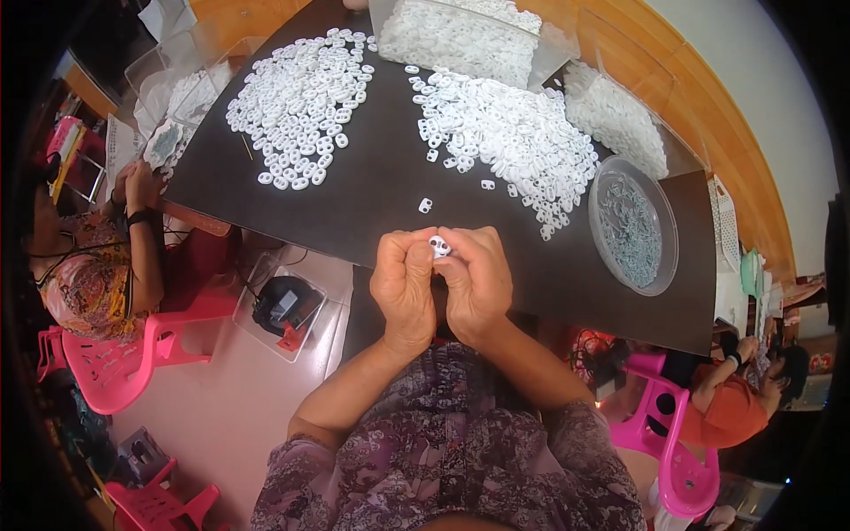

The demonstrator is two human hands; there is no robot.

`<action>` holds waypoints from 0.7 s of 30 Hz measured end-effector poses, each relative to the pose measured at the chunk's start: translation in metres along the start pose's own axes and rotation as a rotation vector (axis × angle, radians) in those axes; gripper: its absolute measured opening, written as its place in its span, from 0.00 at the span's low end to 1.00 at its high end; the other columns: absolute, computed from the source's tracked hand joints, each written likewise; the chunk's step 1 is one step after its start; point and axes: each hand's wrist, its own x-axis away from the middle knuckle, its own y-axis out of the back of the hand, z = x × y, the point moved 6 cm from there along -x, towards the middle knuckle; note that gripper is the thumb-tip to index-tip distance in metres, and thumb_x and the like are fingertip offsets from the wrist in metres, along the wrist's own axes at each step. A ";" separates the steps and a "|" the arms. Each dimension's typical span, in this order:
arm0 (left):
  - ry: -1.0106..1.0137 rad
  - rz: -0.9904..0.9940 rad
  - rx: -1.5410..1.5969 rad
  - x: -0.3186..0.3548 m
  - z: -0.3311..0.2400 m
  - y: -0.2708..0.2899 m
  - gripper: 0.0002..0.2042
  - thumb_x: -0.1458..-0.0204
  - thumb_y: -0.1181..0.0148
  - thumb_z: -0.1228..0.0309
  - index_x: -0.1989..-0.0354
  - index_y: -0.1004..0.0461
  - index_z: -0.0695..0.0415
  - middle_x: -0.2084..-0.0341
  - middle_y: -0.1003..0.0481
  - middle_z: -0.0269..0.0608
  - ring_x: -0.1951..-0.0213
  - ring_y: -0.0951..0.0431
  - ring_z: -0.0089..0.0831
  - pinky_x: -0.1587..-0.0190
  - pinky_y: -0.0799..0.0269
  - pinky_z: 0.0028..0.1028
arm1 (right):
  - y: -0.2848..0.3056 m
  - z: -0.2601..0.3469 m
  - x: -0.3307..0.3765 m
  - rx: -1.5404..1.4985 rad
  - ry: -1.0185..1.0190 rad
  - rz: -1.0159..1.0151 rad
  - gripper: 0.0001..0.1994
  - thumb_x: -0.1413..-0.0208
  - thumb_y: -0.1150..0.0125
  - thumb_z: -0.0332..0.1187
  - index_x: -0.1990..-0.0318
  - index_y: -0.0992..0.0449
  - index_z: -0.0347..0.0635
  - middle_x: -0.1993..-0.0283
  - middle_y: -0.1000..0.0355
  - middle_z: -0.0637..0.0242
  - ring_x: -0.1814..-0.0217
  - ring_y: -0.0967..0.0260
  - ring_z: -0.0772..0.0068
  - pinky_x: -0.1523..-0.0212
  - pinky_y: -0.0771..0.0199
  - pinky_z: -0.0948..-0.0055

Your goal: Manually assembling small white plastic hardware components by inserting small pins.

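Both hands meet just over the near edge of the dark table (354,212). Between their fingertips is a small white plastic piece with two dark holes (439,247). My left hand (403,288) pinches it from one side, my right hand (478,283) from the other. A single white piece (426,205) lies on the table just beyond my fingers. Farther left spreads a heap of white oval pieces (305,97). To the right of it lies a larger heap of white two-holed pieces (513,133).
At the right stands a round clear tub (670,257) of small metal parts. Clear bins of white pieces, one at the back (560,44), line the far side. A thin stick (247,148) lies by the left heap. People sit at left (97,265) and right (726,407), near pink chairs (115,372).
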 end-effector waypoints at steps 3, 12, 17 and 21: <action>-0.037 0.000 -0.064 0.000 -0.003 0.001 0.08 0.41 0.49 0.69 0.63 0.30 0.63 0.74 0.32 0.31 0.72 0.34 0.16 0.70 0.35 0.17 | 0.001 0.000 0.000 -0.001 0.026 -0.010 0.13 0.57 0.38 0.21 0.61 0.28 0.32 0.68 0.30 0.58 0.72 0.35 0.62 0.74 0.35 0.70; -0.127 -0.002 -0.180 0.003 0.001 0.003 0.08 0.41 0.50 0.70 0.65 0.29 0.63 0.74 0.34 0.32 0.74 0.36 0.17 0.72 0.38 0.18 | 0.000 0.000 0.004 -0.013 0.063 -0.025 0.11 0.56 0.39 0.21 0.62 0.29 0.31 0.70 0.30 0.58 0.74 0.36 0.62 0.76 0.36 0.71; -0.109 0.005 -0.225 0.002 0.009 0.003 0.09 0.40 0.51 0.69 0.66 0.30 0.62 0.73 0.35 0.30 0.74 0.38 0.14 0.73 0.40 0.16 | -0.001 -0.005 0.004 -0.013 0.072 -0.019 0.11 0.56 0.39 0.20 0.62 0.29 0.31 0.70 0.30 0.58 0.75 0.36 0.63 0.77 0.36 0.71; -0.086 0.017 -0.186 0.001 0.009 -0.003 0.09 0.40 0.52 0.69 0.66 0.30 0.62 0.73 0.34 0.30 0.74 0.38 0.14 0.73 0.40 0.16 | 0.004 -0.003 0.001 -0.002 0.079 -0.013 0.11 0.56 0.40 0.20 0.62 0.28 0.31 0.70 0.30 0.58 0.75 0.36 0.62 0.76 0.36 0.71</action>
